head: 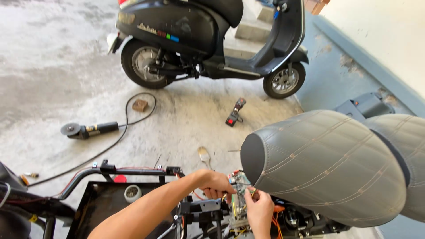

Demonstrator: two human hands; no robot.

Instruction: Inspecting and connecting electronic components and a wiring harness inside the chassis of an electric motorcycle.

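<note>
Grey stitched seat (327, 163), black scooter (199, 31) w/ colour stripes.

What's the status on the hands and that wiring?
Left hand and right hand both pinching the wire bundle. Grey scooter seat overhangs close beside it.

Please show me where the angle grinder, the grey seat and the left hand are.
angle grinder (88, 130): head view, on its body.
grey seat (323, 166): head view, on its top.
left hand (216, 183): head view, on its back.
</note>
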